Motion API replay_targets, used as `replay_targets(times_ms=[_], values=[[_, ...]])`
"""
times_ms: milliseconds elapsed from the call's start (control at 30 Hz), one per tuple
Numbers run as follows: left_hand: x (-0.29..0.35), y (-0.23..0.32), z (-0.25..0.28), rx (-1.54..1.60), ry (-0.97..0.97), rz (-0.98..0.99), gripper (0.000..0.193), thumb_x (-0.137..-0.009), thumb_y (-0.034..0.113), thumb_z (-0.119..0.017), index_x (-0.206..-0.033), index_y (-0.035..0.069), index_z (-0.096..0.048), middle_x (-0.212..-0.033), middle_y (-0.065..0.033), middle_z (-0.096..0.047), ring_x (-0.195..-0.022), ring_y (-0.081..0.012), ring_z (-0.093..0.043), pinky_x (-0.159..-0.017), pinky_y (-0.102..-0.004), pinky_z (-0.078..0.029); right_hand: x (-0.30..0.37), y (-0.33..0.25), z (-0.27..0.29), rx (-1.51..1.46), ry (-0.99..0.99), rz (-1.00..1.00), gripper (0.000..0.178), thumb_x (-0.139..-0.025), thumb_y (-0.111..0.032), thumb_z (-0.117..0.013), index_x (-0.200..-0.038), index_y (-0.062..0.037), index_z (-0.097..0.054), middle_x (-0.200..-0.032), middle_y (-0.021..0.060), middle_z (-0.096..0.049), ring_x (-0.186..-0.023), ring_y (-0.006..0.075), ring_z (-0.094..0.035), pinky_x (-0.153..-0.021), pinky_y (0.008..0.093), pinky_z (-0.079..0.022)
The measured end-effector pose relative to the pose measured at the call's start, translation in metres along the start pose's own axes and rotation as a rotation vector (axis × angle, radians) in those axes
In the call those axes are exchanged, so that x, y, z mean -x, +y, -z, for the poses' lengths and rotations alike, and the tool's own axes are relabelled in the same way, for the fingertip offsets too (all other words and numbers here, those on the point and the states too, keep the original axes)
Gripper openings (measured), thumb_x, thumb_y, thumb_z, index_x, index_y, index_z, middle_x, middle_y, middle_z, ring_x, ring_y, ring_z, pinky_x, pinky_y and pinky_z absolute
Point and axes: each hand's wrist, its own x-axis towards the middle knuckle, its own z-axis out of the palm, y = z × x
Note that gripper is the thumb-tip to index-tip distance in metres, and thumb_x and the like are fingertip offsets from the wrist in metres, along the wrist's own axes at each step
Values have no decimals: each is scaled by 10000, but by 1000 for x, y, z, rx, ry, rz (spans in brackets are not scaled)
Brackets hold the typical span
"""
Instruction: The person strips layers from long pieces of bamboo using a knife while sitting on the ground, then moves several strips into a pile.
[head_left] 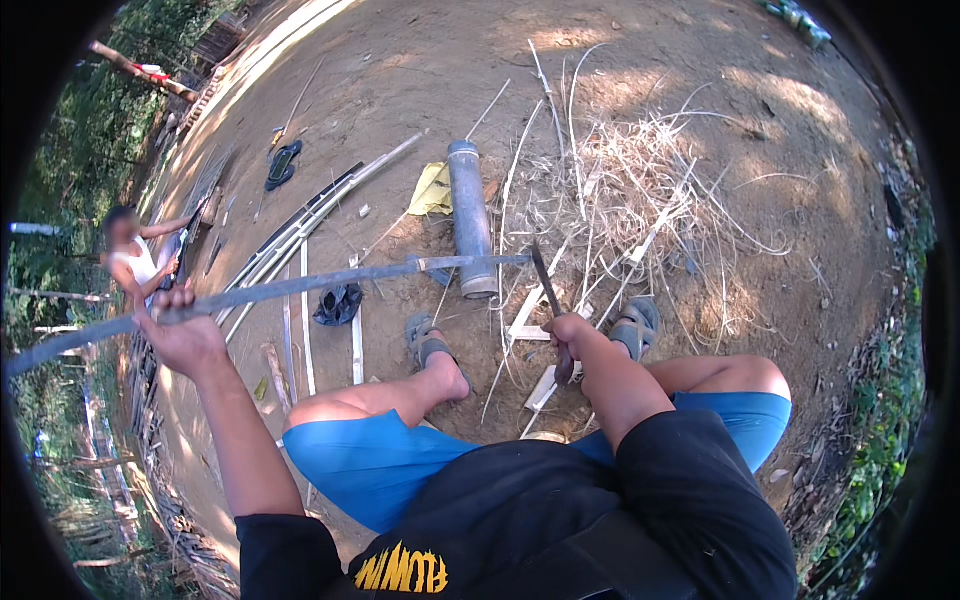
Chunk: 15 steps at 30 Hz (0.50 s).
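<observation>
My left hand (185, 338) is closed around a long grey-brown bamboo strip (330, 281), which runs from the left edge of the view toward the middle. In my right hand (577, 336) is a knife (546, 281) with a narrow dark blade and a brown handle. The blade points away from me, and its upper part meets or nearly meets the strip's right end; contact is hard to tell. Below that end, a grey cylinder (468, 205) lies on the ground, and the strip crosses over its near part. My feet, in sandals (432, 345), are on either side.
Thin curled shavings (640, 185) are heaped ahead to the right. Several long split strips (305, 220) lie ahead to the left, near a black plastic bag (338, 304) and a dark flip-flop (284, 165). Another person (140, 262) sits at the far left.
</observation>
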Motion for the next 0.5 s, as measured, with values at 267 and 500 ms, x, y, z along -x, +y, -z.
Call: replay_targets(times_ms=[267, 500], values=[[95, -136, -53, 43, -136, 457, 682, -988, 602, -356, -1415, 73, -307, -1322, -196, -528, -1220, -288, -524, -1019, -453, -390, 44, -14, 14, 20, 79, 77, 217, -873, -131, -655, -704, -27, -566, -580, 96, -508, -466, 232, -487, -448, 397, -411], [101, -127, -64, 26, 283, 170, 356, -1051, 420, -376, -1006, 75, -451, -642, 6, -395, -531, -96, -404, -501, -279, -401, 86, -18, -7, 199, 196, 214, 229, -870, -126, -653, -693, -15, -561, -584, 91, -513, -470, 210, -495, -427, 382, -399]])
